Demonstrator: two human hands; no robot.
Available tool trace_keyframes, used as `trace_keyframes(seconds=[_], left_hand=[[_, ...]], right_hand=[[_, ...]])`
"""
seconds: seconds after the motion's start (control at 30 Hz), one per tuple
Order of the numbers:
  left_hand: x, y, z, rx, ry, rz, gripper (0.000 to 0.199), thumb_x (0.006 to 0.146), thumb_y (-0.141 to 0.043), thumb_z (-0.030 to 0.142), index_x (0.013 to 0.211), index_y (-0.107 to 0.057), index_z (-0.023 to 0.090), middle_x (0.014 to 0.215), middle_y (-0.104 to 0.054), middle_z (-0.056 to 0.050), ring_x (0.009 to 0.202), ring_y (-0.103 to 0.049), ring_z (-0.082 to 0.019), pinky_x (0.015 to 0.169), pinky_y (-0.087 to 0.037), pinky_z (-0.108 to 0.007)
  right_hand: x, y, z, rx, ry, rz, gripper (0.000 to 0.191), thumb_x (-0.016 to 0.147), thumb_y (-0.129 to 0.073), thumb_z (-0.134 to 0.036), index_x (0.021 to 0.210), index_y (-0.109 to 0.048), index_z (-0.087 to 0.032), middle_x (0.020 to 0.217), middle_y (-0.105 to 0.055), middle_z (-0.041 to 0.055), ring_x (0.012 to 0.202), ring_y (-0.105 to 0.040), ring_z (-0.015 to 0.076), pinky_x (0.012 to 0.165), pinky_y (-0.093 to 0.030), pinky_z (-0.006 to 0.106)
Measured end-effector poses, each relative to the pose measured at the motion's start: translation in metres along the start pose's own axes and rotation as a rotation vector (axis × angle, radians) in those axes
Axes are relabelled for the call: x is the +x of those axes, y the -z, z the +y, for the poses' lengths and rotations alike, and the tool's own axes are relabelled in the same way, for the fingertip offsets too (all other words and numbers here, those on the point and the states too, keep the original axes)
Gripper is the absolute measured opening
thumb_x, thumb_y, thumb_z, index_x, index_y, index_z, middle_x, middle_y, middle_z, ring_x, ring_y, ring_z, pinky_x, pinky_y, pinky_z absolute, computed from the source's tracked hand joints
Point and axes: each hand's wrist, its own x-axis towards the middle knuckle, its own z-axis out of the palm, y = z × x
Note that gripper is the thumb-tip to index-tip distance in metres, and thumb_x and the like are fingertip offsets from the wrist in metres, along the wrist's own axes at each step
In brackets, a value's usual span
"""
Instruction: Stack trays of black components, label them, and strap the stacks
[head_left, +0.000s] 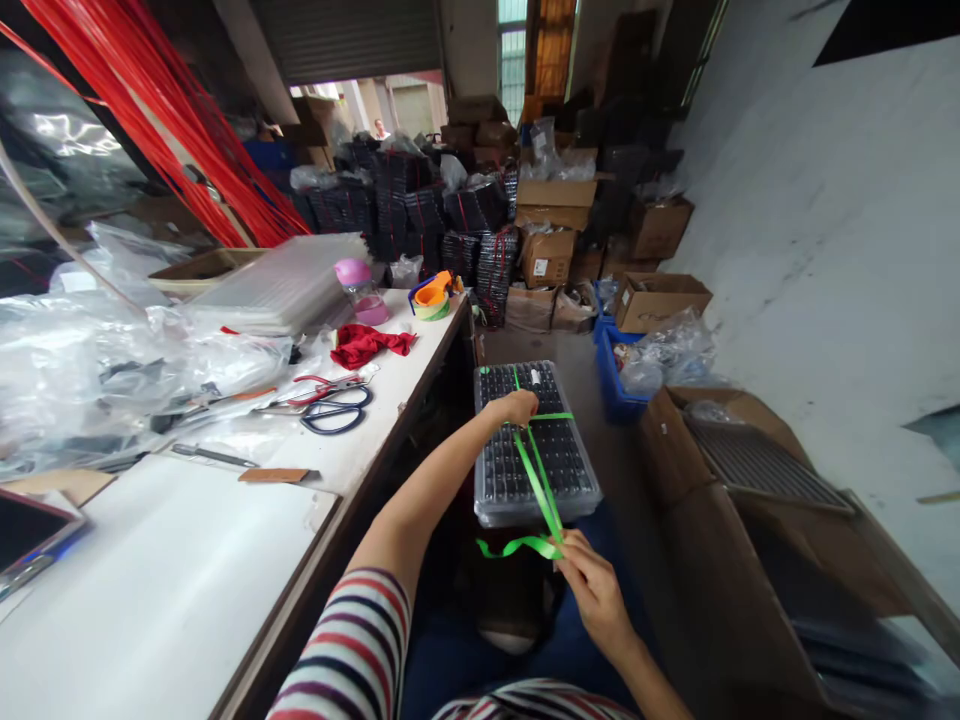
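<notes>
A stack of clear plastic trays [501,488] with rows of dark pieces rests low in front of me, right of the table. Bright green strapping [534,470] runs lengthwise and crosswise over its top. My left hand [517,407] is closed on the strapping near where the bands cross, its fingertips partly hidden. Close to my body, my right hand [592,580] pinches the strap just beyond the near edge of the stack. Two lengths run taut from there toward my left hand, and a loose curled end hangs out to the left.
On the white table [202,560] at left lie scissors [337,410], red-handled pliers [322,388], a red cloth [367,345], an orange tape dispenser [433,290] and a pink-capped bottle [364,290]. Cardboard boxes [675,450] and a blue crate [619,385] stand at right.
</notes>
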Motion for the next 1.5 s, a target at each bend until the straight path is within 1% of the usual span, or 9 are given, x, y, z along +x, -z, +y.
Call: trace_keyframes(seconds=[0.17, 0.37, 0.47, 0.57, 0.87, 1.03, 1.2, 1.33, 1.5], left_hand=[[0.025, 0.019, 0.002, 0.045, 0.104, -0.106, 0.025, 0.088, -0.056, 0.033, 0.104, -0.060, 0.014, 0.103, -0.062, -0.006, 0.088, -0.061, -0.016, 0.076, -0.053, -0.035], [0.002, -0.016, 0.017, 0.149, 0.199, 0.080, 0.036, 0.088, -0.056, 0.032, 0.120, -0.052, 0.016, 0.122, -0.054, -0.010, 0.104, -0.057, -0.022, 0.087, -0.049, -0.043], [0.000, -0.031, 0.027, 0.155, 0.225, 0.148, 0.038, 0.089, -0.053, 0.030, 0.124, -0.049, 0.016, 0.129, -0.049, -0.011, 0.107, -0.055, -0.023, 0.088, -0.048, -0.045], [0.006, -0.034, 0.030, 0.115, 0.236, 0.141, 0.034, 0.088, -0.055, 0.031, 0.118, -0.053, 0.014, 0.123, -0.053, -0.011, 0.106, -0.056, -0.022, 0.088, -0.048, -0.045], [-0.008, -0.022, 0.010, -0.276, 0.276, 0.238, 0.024, 0.087, -0.056, 0.034, 0.100, -0.060, 0.014, 0.101, -0.062, -0.005, 0.089, -0.060, -0.017, 0.078, -0.051, -0.036], [-0.024, 0.019, 0.008, -0.624, 0.210, 0.394, 0.033, 0.093, -0.042, 0.034, 0.076, -0.058, 0.011, 0.074, -0.062, -0.005, 0.065, -0.056, -0.012, 0.060, -0.045, -0.027], [-0.082, 0.054, 0.015, -0.913, -0.097, 0.486, 0.038, 0.090, -0.041, 0.045, 0.070, -0.052, 0.015, 0.076, -0.064, -0.005, 0.075, -0.057, -0.013, 0.072, -0.042, -0.026], [-0.124, -0.010, 0.036, -1.153, -0.228, 0.285, 0.047, 0.082, -0.048, 0.062, 0.067, -0.048, 0.017, 0.050, -0.049, 0.004, 0.052, -0.045, -0.009, 0.059, -0.038, -0.023], [-0.124, -0.101, 0.045, -1.184, -0.159, 0.315, 0.054, 0.078, -0.041, 0.071, 0.063, -0.038, 0.019, 0.052, -0.034, 0.007, 0.047, -0.027, -0.006, 0.048, -0.024, -0.021]], right_hand=[[-0.027, 0.003, 0.014, 0.022, -0.214, 0.178, 0.021, 0.090, -0.049, -0.027, 0.099, -0.068, -0.025, 0.133, -0.043, 0.0104, 0.114, -0.049, 0.0254, 0.087, -0.049, 0.038], [-0.058, -0.005, 0.011, -0.006, -0.314, 0.105, 0.023, 0.091, -0.048, -0.031, 0.092, -0.070, -0.024, 0.149, -0.019, 0.0061, 0.126, -0.038, 0.0287, 0.097, -0.043, 0.046], [-0.059, -0.007, 0.004, 0.065, -0.340, -0.051, 0.028, 0.093, -0.042, -0.032, 0.091, -0.068, -0.023, 0.140, -0.036, 0.0106, 0.107, -0.053, 0.0220, 0.086, -0.049, 0.037], [-0.053, -0.010, -0.001, 0.109, -0.259, -0.237, 0.031, 0.096, -0.035, -0.030, 0.093, -0.064, -0.021, 0.100, -0.060, 0.0093, 0.085, -0.059, 0.0165, 0.075, -0.049, 0.030], [-0.045, -0.022, -0.006, -0.144, -0.037, -0.430, 0.041, 0.098, -0.023, -0.032, 0.079, -0.057, -0.018, 0.075, -0.059, 0.0057, 0.072, -0.054, 0.0152, 0.066, -0.042, 0.026], [-0.041, -0.024, -0.011, -0.227, -0.037, -0.500, 0.037, 0.097, -0.024, -0.029, 0.081, -0.055, -0.019, 0.076, -0.061, 0.0052, 0.072, -0.055, 0.0150, 0.066, -0.041, 0.026], [-0.035, -0.025, -0.024, -0.262, -0.139, -0.515, 0.028, 0.097, -0.029, -0.028, 0.089, -0.054, -0.020, 0.071, -0.060, 0.0019, 0.065, -0.055, 0.0139, 0.059, -0.035, 0.024], [-0.039, -0.031, -0.026, -0.322, -0.073, -0.547, 0.031, 0.097, -0.027, -0.029, 0.083, -0.053, -0.021, 0.070, -0.058, 0.0012, 0.065, -0.054, 0.0132, 0.063, -0.036, 0.023], [-0.059, -0.043, -0.011, -0.308, 0.000, -0.628, 0.043, 0.097, -0.020, -0.040, 0.069, -0.047, -0.021, 0.056, -0.051, -0.0022, 0.055, -0.049, 0.0113, 0.071, -0.040, 0.025]])
